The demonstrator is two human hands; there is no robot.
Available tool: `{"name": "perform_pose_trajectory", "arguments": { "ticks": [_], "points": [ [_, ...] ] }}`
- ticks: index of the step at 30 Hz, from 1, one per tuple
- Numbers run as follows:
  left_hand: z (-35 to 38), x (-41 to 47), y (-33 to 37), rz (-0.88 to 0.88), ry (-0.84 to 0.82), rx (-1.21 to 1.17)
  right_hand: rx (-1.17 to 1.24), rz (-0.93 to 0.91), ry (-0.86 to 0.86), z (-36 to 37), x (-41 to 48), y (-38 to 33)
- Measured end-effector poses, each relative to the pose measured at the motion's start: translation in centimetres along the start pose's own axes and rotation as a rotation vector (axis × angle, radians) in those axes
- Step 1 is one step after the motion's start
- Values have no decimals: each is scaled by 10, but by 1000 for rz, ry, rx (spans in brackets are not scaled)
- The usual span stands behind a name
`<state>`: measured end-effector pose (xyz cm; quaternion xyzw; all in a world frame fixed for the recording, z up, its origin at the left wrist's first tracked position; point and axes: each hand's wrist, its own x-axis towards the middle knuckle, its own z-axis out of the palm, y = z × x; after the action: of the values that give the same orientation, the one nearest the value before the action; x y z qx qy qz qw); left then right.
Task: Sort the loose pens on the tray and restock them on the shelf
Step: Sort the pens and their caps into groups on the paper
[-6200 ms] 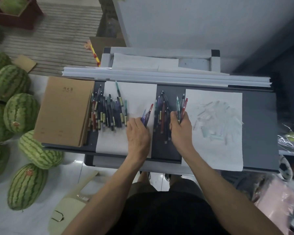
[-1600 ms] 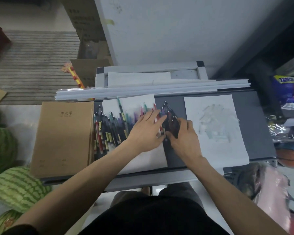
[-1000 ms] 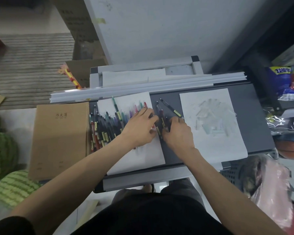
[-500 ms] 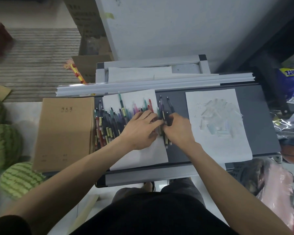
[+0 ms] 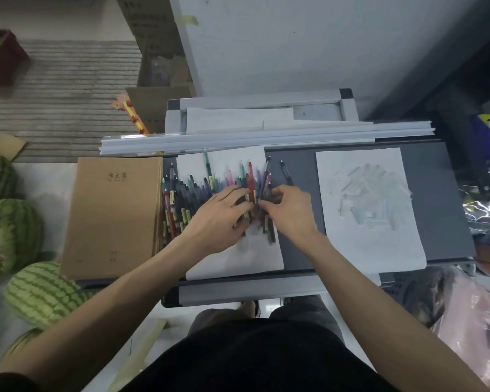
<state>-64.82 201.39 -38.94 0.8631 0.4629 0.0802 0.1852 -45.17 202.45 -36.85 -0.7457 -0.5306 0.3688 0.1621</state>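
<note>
Many coloured pens (image 5: 210,185) lie side by side, tips pointing away, on a white sheet (image 5: 238,258) on the dark grey tray (image 5: 441,193). My left hand (image 5: 218,219) rests flat on the middle of the row with straight fingers. My right hand (image 5: 290,212) sits at the row's right end, its fingers curled and pinching a few pens (image 5: 262,190) there. The two hands' fingertips almost meet. One dark pen (image 5: 286,172) lies apart on the bare tray, just beyond my right hand.
A stack of brown notebooks (image 5: 113,216) lies left of the pens. A second white sheet with a pile of clear caps (image 5: 371,196) is on the right. Long white strips (image 5: 266,137) run along the tray's far edge. Watermelons (image 5: 12,236) sit on the floor at left.
The pens that lay on the bare tray between the sheets have been gathered left onto the white sheet and now join the row. Both hands have come close together.
</note>
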Motion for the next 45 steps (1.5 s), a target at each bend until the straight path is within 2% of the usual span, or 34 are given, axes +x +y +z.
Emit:
{"name": "perform_pose_trajectory", "arguments": {
  "ticks": [10, 15, 17, 20, 24, 30, 35, 39, 45],
  "points": [
    [-9, -2, 7, -127, 79, -56, 11, -70, 7, -7, -12, 12],
    [-6, 30, 33, -45, 13, -11, -53, -150, 236, -23, -5, 33],
    [-3, 49, 45, -90, -48, 18, -134, -140, 183, -27, 6, 36],
    [-2, 67, 57, -267, -111, 2, -272, -136, 86, -27, 19, 33],
    [-1, 73, 60, -446, -105, -73, -328, -135, 69, -28, 27, 30],
    [-5, 81, 61, -559, -100, -98, -217, 0, 77, -50, 16, 38],
    [-9, 82, 58, -647, -131, -126, -334, -34, -82, -46, -11, 55],
    [-10, 81, 54, -698, -166, -174, -366, -35, -88, -37, -16, 53],
    [-17, 86, 52, -735, -190, -205, -152, 47, -38, -30, -12, 39]
  ]
}}
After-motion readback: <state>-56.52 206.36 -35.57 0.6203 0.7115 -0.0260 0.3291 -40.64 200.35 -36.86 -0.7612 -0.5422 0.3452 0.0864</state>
